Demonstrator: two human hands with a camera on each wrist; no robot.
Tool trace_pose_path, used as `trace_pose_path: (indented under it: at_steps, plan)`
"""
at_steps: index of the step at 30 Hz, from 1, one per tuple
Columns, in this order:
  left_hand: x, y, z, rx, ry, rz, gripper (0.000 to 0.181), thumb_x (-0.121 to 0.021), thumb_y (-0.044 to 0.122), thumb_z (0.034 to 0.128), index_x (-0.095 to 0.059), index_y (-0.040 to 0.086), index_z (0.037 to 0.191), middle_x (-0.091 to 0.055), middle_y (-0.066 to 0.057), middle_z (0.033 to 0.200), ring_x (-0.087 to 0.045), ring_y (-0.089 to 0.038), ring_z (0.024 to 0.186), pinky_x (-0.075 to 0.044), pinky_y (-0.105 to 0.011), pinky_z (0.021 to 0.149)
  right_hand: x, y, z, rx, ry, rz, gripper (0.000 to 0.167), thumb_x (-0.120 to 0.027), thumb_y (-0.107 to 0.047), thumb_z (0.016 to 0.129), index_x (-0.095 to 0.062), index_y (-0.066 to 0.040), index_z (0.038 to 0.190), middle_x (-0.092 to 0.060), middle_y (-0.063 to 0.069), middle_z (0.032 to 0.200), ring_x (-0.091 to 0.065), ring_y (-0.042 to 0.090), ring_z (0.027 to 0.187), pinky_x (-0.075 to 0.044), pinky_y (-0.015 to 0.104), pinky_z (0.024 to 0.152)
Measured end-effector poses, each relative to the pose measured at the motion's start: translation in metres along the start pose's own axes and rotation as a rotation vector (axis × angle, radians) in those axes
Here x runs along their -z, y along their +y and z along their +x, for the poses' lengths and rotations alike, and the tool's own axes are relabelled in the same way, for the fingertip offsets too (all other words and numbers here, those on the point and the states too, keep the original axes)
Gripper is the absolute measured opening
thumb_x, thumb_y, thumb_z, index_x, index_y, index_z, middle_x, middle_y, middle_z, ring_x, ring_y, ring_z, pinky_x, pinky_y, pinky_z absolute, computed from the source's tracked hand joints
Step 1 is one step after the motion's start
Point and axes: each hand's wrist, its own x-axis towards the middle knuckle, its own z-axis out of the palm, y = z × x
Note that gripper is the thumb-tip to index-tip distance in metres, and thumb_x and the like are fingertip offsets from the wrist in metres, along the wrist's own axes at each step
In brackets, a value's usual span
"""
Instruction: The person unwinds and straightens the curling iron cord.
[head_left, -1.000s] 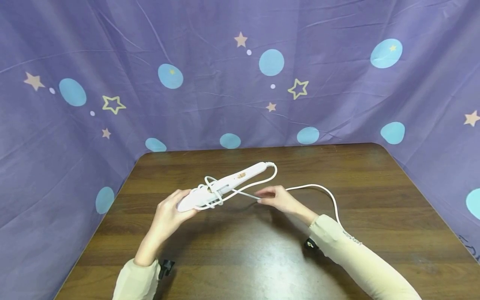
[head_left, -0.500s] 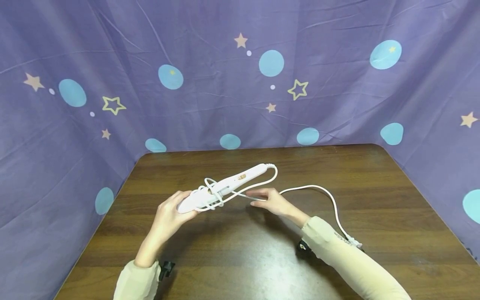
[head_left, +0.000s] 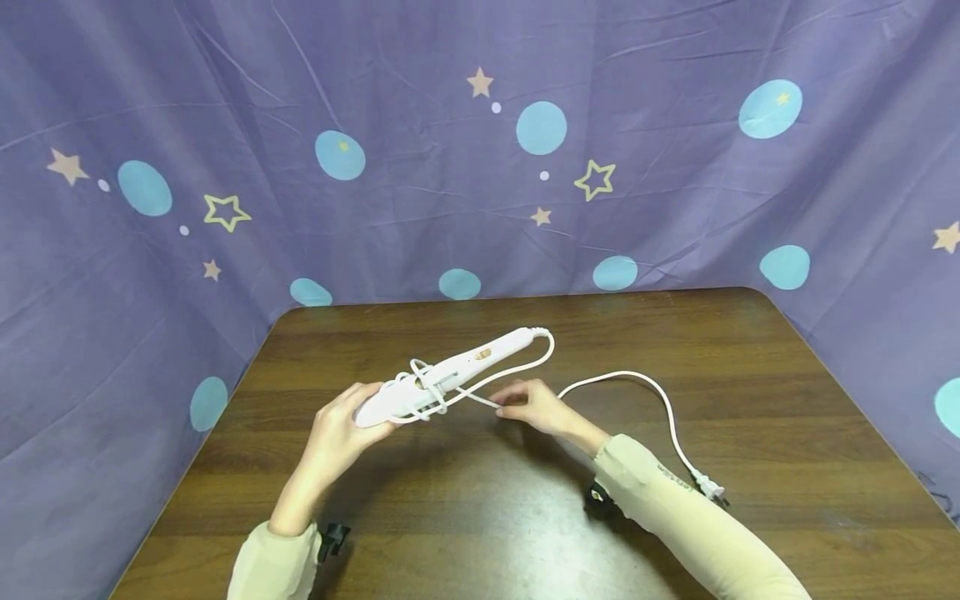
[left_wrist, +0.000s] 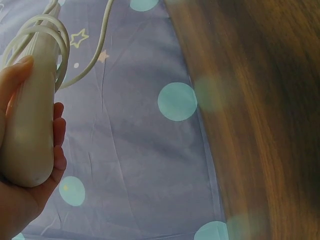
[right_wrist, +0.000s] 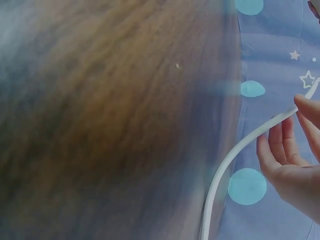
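A white hair-iron-like appliance (head_left: pixel 480 356) with a small gold switch is held at its wide end by my left hand (head_left: pixel 337 433). Loops of white cord (head_left: pixel 525 367) wrap around its middle. In the left wrist view, the fingers and thumb of my left hand (left_wrist: pixel 25 200) curl round the white body (left_wrist: pixel 31 135). To the right of the appliance, my right hand (head_left: pixel 542 407) pinches the cord between thumb and fingertips; in the right wrist view, the cord (right_wrist: pixel 225 162) runs through the fingers of my right hand (right_wrist: pixel 295 175).
The cord curves across the brown wooden table (head_left: pixel 750 375) to a white plug (head_left: pixel 708 487) beside my right sleeve (head_left: pixel 675 508). Behind the table hangs a purple curtain (head_left: pixel 420 225) with stars and blue dots. Black pieces sit at both wrists.
My right hand has moved left along the cord, closer to the appliance. The plug, earlier mostly covered by the right sleeve, now shows on the table. My left hand and the appliance have hardly moved.
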Motion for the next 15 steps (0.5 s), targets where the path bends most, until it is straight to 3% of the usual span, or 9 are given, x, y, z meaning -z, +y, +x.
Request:
trace_pose_path:
  at_steps: [5, 9, 12, 15]
  plan:
    - [0.001, 0.001, 0.0, 0.003, -0.003, -0.001, 0.046, -0.078, 0.008, 0.0522, -0.062, -0.001, 0.094, -0.062, -0.007, 0.082, -0.052, -0.013, 0.069, -0.037, -0.019, 0.064, 0.003, -0.001, 0.0, -0.025, 0.048, 0.016, 0.016, -0.059, 0.006, 0.076, -0.061, 0.014, 0.09, -0.062, 0.024, 0.085, -0.058, 0.028, 0.078, -0.047, 0.032, 0.071]
    - [0.002, 0.001, -0.001, 0.006, -0.008, -0.004, 0.046, -0.078, 0.008, 0.0522, -0.062, -0.001, 0.094, -0.062, -0.007, 0.082, -0.052, -0.013, 0.069, -0.038, -0.019, 0.064, 0.009, 0.018, 0.007, -0.046, 0.11, 0.071, 0.017, -0.06, 0.003, 0.077, -0.062, 0.013, 0.091, -0.063, 0.022, 0.085, -0.056, 0.01, 0.072, -0.045, 0.02, 0.066]
    - [0.002, 0.001, -0.001, 0.005, -0.01, -0.004, 0.046, -0.078, 0.008, 0.052, -0.062, -0.001, 0.094, -0.062, -0.007, 0.082, -0.052, -0.013, 0.069, -0.038, -0.02, 0.063, 0.017, 0.031, 0.011, -0.036, 0.158, 0.065, 0.018, -0.061, 0.002, 0.077, -0.063, 0.011, 0.092, -0.064, 0.02, 0.085, -0.054, 0.006, 0.071, -0.044, 0.019, 0.064]
    - [0.003, 0.0, -0.002, -0.002, -0.013, 0.0, 0.045, -0.078, 0.008, 0.052, -0.063, -0.001, 0.094, -0.062, -0.007, 0.081, -0.052, -0.013, 0.068, -0.039, -0.021, 0.063, 0.027, 0.033, 0.014, -0.041, 0.19, 0.053, 0.019, -0.062, 0.003, 0.075, -0.063, 0.011, 0.092, -0.064, 0.02, 0.086, -0.056, 0.01, 0.071, -0.043, 0.02, 0.064]
